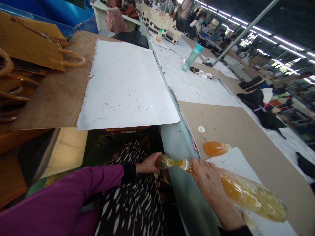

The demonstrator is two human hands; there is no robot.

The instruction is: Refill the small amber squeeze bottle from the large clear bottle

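My right hand (208, 178) is wrapped round a large clear plastic bottle (248, 193) full of amber liquid, tilted so its neck points left. The neck meets the mouth of a small bottle (164, 162) that my left hand (149, 164) grips from the left, down at the table's near edge over my lap. The small bottle holds some of the same amber liquid. Another small amber bottle (216, 148) lies on its side on the brown board just beyond my right hand, and a white cap (201, 129) lies a little farther back.
A large white sheet (125, 85) covers the brown worktop ahead. Brown paper bags with handles (36, 46) are stacked at left. A teal-capped water bottle (192, 57) stands farther back. Dark cloth (263, 108) lies at right, and other people work in the distance.
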